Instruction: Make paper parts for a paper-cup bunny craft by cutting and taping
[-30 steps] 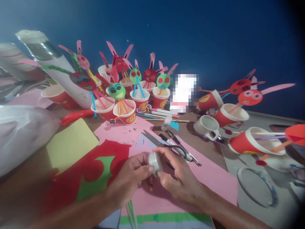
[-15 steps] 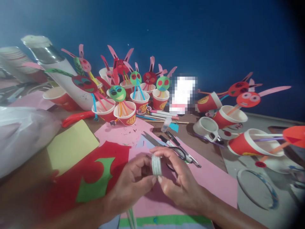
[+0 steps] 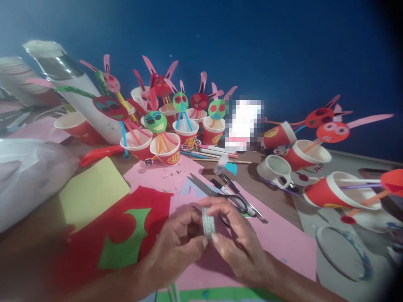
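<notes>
Between my two hands is a small roll of tape [image 3: 208, 221], whitish with faint greenish print, held upright on its edge. My left hand [image 3: 181, 239] has its thumb and curled fingers on the roll's left side. My right hand [image 3: 237, 239] grips it from the right, with fingers over the top and the thumb at its lower edge. Just beyond the hands lie black-handled scissors [image 3: 204, 184] and several pens [image 3: 244, 197], on pink paper [image 3: 277, 235]. Left of my left hand is red paper [image 3: 151, 205] with a cut green piece [image 3: 124, 247] on it.
Red-and-white paper cups [image 3: 165, 151] with paper-faced straw figures stand along the back. At right are a white mug [image 3: 273, 167], a tipped cup [image 3: 330, 191] and a ring-shaped band [image 3: 344, 253]. A plastic bag [image 3: 34, 180] and yellow paper [image 3: 96, 191] lie left.
The roll of tape has tilted and shifted slightly down and right, with my fingers moving a little around it. The view has moved slightly; both hands keep their hold.
</notes>
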A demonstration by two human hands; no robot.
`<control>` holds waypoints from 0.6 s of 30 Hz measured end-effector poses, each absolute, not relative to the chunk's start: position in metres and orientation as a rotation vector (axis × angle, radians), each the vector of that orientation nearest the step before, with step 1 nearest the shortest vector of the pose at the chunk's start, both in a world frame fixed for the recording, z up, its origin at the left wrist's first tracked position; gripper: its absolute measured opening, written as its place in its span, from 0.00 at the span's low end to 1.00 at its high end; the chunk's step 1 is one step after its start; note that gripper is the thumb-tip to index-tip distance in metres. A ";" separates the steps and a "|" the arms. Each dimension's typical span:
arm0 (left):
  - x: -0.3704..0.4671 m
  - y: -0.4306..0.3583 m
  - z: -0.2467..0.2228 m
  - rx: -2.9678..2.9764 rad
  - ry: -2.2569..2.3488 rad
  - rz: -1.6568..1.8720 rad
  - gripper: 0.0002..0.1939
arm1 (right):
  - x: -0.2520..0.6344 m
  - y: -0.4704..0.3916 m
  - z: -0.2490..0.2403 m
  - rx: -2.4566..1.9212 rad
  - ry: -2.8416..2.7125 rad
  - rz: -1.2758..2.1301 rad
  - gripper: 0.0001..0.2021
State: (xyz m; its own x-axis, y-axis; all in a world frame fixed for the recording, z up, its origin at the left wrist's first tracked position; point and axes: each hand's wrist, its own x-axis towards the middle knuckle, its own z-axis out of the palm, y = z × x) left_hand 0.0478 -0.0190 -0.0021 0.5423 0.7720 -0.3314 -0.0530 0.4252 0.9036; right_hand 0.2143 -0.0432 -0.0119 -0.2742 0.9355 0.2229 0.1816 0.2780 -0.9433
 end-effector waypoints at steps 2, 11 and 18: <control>0.048 -0.019 -0.003 1.082 0.892 0.616 0.06 | 0.213 -0.045 -0.011 -1.070 -1.573 1.171 0.19; 0.047 -0.021 -0.009 1.473 1.009 0.677 0.04 | 0.210 -0.047 -0.005 -1.233 -1.412 1.345 0.20; 0.052 -0.022 -0.006 1.796 0.980 0.865 0.10 | 0.206 -0.046 -0.005 -1.149 -1.306 1.330 0.16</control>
State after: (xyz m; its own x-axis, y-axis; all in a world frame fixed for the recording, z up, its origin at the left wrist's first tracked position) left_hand 0.0524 -0.0218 -0.0060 0.4441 0.8826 0.1543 0.2632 -0.2931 0.9191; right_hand 0.2058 -0.0463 -0.0046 -0.1451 0.9893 -0.0179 -0.0004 -0.0182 -0.9998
